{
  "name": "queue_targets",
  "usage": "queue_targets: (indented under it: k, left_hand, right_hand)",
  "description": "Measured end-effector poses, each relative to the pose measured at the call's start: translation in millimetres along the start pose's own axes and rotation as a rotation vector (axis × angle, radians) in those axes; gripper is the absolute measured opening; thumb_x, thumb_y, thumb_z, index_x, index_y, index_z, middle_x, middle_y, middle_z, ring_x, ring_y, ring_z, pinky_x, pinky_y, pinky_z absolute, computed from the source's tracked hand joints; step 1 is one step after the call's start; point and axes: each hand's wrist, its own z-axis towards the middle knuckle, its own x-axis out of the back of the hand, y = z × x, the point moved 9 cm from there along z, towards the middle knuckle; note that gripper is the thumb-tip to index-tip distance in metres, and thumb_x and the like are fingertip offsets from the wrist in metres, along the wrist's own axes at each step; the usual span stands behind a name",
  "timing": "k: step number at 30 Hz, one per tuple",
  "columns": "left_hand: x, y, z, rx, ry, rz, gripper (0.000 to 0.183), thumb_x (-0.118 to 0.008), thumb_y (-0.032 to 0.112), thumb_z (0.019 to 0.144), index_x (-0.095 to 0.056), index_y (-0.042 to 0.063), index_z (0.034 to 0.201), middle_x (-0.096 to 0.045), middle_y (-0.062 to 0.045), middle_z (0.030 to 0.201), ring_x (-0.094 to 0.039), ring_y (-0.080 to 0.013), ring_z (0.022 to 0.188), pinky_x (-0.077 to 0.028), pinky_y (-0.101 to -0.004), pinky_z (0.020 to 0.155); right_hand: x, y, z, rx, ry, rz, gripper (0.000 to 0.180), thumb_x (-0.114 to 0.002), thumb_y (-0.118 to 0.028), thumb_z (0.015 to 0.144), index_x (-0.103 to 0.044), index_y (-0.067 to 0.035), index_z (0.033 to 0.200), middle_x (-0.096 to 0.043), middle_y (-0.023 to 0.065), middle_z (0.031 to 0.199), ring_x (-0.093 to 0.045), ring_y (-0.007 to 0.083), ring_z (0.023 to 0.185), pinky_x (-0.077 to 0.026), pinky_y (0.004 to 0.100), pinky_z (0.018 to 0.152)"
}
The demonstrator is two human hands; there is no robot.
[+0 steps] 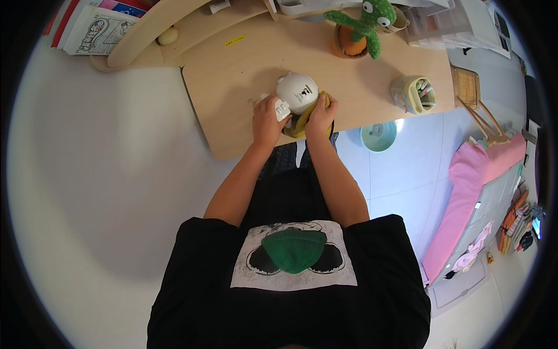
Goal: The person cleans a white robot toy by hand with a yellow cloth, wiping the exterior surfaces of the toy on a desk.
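A round white device (297, 93) with a small black figure and writing on it lies on the light wooden desk (244, 96), close to the front edge. My left hand (267, 118) grips its white rectangular part (282, 110), which has small slots or panels on it. Held between the fingers and thumb of my right hand (321, 114) is a yellow-green cloth (301, 128), pressed to the right side of the white device. The cloth's lower part hangs between my hands by the desk edge. What lies beneath the cloth is hidden.
A green cactus plush (366, 26) in an orange-brown pot stands at the back right. Nearer the right end is a pale yellow pen holder (413, 95) with pens. Wooden shelving (187, 35) borders the back left. A teal basin (378, 136) sits on the floor beyond the front edge.
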Motion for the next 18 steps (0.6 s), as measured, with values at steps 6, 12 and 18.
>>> queue_targets:
  k: [6, 12, 18]
  left_hand:
    - [1, -1, 2, -0.018, -0.019, -0.024, 0.068, -0.081, 0.022, 0.07, -0.044, 0.005, 0.125, -0.051, -0.018, 0.127, -0.048, -0.039, 0.116, -0.041, -0.0452, 0.097]
    - [-3, -3, 4, 0.044, -0.121, -0.02, 0.067, -0.078, 0.02, 0.072, -0.043, 0.005, 0.127, -0.049, -0.018, 0.131, -0.046, -0.0396, 0.119, -0.041, -0.0458, 0.099]
    - [-8, -6, 3, 0.025, -0.169, -0.008, 0.069, -0.076, 0.02, 0.074, -0.039, 0.006, 0.13, -0.044, -0.018, 0.136, -0.044, -0.0402, 0.121, -0.04, -0.0459, 0.1]
  right_hand:
    - [-11, -44, -57, 0.343, -0.1, -0.304, 0.027, -0.06, -0.002, 0.084, -0.054, -0.001, 0.11, -0.048, 0.0174, 0.116, -0.046, 0.0328, 0.113, -0.037, 0.041, 0.099]
    - [-15, -75, -62, 0.658, -0.224, -0.477, 0.022, -0.06, 0.006, 0.078, -0.062, -0.002, 0.098, -0.055, 0.0149, 0.101, -0.05, 0.0363, 0.101, -0.041, 0.0417, 0.089]
    - [-26, -62, -97, 1.063, -0.51, -0.715, 0.026, -0.06, 0.001, 0.07, -0.066, -0.008, 0.094, -0.058, 0.0096, 0.098, -0.052, 0.0328, 0.101, -0.043, 0.0419, 0.09]
